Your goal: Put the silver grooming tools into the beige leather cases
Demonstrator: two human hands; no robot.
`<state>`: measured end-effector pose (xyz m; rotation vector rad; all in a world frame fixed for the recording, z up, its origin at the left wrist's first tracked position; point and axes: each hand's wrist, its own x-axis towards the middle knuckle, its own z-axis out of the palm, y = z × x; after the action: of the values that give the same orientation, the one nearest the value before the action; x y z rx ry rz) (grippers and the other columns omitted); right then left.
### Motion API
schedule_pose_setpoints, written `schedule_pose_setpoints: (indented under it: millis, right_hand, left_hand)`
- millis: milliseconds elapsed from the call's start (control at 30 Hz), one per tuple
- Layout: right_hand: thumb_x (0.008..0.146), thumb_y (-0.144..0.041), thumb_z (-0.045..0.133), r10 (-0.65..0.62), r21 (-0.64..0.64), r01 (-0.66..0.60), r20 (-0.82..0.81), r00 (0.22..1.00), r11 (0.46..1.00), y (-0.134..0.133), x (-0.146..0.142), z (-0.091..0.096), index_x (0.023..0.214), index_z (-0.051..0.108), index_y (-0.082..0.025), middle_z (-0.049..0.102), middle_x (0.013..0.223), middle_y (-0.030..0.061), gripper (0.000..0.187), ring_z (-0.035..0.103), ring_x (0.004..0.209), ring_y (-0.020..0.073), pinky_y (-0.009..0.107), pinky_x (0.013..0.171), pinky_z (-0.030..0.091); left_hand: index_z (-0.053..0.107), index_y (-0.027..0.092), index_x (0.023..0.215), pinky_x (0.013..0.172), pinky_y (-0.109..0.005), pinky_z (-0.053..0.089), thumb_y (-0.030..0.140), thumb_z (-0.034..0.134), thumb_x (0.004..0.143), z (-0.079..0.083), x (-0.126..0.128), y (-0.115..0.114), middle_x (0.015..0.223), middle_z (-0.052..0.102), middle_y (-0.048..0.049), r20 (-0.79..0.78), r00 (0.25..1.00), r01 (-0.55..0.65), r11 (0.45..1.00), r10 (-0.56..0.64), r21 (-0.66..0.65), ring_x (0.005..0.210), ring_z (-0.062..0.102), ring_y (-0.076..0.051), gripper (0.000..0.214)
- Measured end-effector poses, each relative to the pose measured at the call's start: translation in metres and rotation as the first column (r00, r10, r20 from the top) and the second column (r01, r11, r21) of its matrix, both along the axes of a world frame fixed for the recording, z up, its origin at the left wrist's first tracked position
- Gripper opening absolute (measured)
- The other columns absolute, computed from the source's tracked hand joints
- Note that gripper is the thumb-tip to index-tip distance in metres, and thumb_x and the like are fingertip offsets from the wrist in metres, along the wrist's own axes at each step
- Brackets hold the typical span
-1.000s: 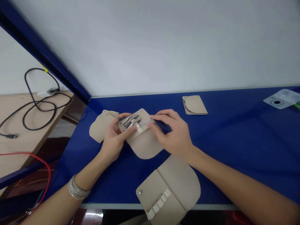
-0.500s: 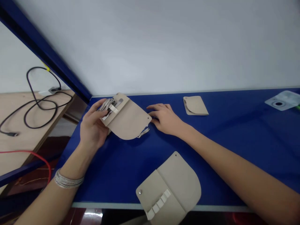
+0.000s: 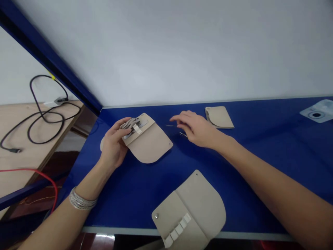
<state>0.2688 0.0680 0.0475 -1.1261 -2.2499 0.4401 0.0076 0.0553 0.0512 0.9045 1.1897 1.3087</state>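
My left hand (image 3: 114, 144) grips an open beige manicure case (image 3: 151, 142) above the table's left part. The thumb presses on several silver manicure tools (image 3: 132, 123) bunched beside a white elastic loop; some sit in the case's pocket. To the right of the case, my right hand (image 3: 195, 128) is curled low over the table. A small silver nail clipper (image 3: 183, 134) pokes out beneath its fingers, mostly hidden. A thin greyish sliver (image 3: 170, 125), blurred, shows by the index fingertip. A second beige case (image 3: 200, 198) lies open at the front edge, with white elastic loops.
A folded beige case (image 3: 221, 117) rests at the back of the blue table (image 3: 125, 201). A translucent piece with a dark ring (image 3: 316, 113) lies at the far right. Black cable (image 3: 41, 114) coils on a wooden surface at left, and a red cable (image 3: 39, 172) hangs below.
My right hand has drawn away to the right, and the nail clipper has gone from beside the case to under that hand. My left hand and its case have shifted slightly right and down.
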Motion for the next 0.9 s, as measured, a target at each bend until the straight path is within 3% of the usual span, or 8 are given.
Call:
schedule_pose_setpoints:
  millis: [100, 200, 300, 400, 500, 700, 900]
  right_hand:
    - [0.09, -0.022, 0.051, -0.161, -0.152, 0.119, -0.299, 0.941, 0.981, -0.003, -0.002, 0.003, 0.101, 0.065, -0.019, 0.063, 0.089, 0.0064, 0.018, 0.057, 0.077, 0.0184, 0.034, 0.072, 0.045]
    - [0.085, -0.029, 0.061, -0.265, -0.323, 0.089, -0.554, 0.789, 0.942, -0.011, -0.014, 0.006, 0.089, 0.061, -0.018, 0.062, 0.082, 0.0039, 0.012, 0.058, 0.071, 0.0156, 0.031, 0.066, 0.047]
    - [0.078, -0.032, 0.069, -0.305, -0.401, 0.001, -0.694, 0.652, 0.916, -0.021, -0.029, 0.01, 0.089, 0.055, -0.02, 0.061, 0.077, 0.0008, 0.021, 0.06, 0.068, 0.0142, 0.029, 0.061, 0.048]
    - [0.076, -0.032, 0.07, -0.335, -0.422, -0.015, -0.74, 0.583, 0.906, -0.03, -0.041, 0.01, 0.097, 0.049, -0.023, 0.061, 0.076, -0.0017, 0.031, 0.061, 0.066, 0.0139, 0.028, 0.061, 0.049]
    - [0.076, -0.032, 0.068, -0.377, -0.444, 0.036, -0.713, 0.591, 0.896, -0.033, -0.046, 0.006, 0.101, 0.046, -0.024, 0.062, 0.077, -0.002, 0.034, 0.061, 0.062, 0.0131, 0.029, 0.061, 0.05]
    - [0.081, -0.033, 0.062, -0.406, -0.404, 0.183, -0.581, 0.705, 0.896, -0.033, -0.048, 0.0, 0.115, 0.046, -0.024, 0.067, 0.083, 0.0017, 0.039, 0.06, 0.059, 0.0137, 0.03, 0.058, 0.05]
    - [0.081, -0.036, 0.063, -0.449, -0.395, 0.255, -0.548, 0.706, 0.883, -0.035, -0.05, -0.01, 0.113, 0.053, -0.022, 0.069, 0.083, 0.0032, 0.036, 0.062, 0.06, 0.0153, 0.03, 0.058, 0.05]
  left_hand:
    - [0.062, 0.02, 0.111, 0.072, -0.028, 0.053, 0.019, 0.076, 0.061, -0.003, 0.003, -0.004, 0.102, 0.068, -0.0042, -0.033, 0.996, 0.079, 0.995, -0.077, 0.058, 0.085, 0.065, -0.019, 0.052]
    - [0.059, 0.02, 0.115, 0.083, -0.031, 0.053, 0.018, 0.082, 0.058, -0.008, 0.009, -0.01, 0.109, 0.067, -0.006, -0.081, 0.984, 0.163, 0.982, -0.155, 0.094, 0.096, 0.065, -0.021, 0.062]
    - [0.056, 0.02, 0.118, 0.091, -0.034, 0.052, 0.02, 0.084, 0.058, -0.014, 0.015, -0.016, 0.114, 0.066, -0.0071, -0.12, 0.972, 0.216, 0.97, -0.203, 0.111, 0.105, 0.063, -0.023, 0.066]
    - [0.054, 0.019, 0.12, 0.094, -0.037, 0.051, 0.022, 0.085, 0.057, -0.016, 0.02, -0.02, 0.116, 0.065, -0.0079, -0.163, 0.961, 0.248, 0.959, -0.225, 0.136, 0.109, 0.062, -0.025, 0.07]
    - [0.053, 0.019, 0.121, 0.095, -0.04, 0.05, 0.025, 0.085, 0.057, -0.015, 0.023, -0.023, 0.116, 0.065, -0.0087, -0.193, 0.956, 0.251, 0.956, -0.221, 0.149, 0.109, 0.062, -0.027, 0.072]
    - [0.054, 0.019, 0.119, 0.094, -0.039, 0.05, 0.027, 0.084, 0.058, -0.009, 0.029, -0.028, 0.116, 0.064, -0.009, -0.186, 0.963, 0.22, 0.966, -0.194, 0.134, 0.11, 0.061, -0.026, 0.068]
    - [0.056, 0.02, 0.116, 0.091, -0.037, 0.052, 0.026, 0.085, 0.056, -0.008, 0.032, -0.029, 0.112, 0.066, -0.0084, -0.184, 0.968, 0.196, 0.974, -0.173, 0.117, 0.107, 0.062, -0.026, 0.067]
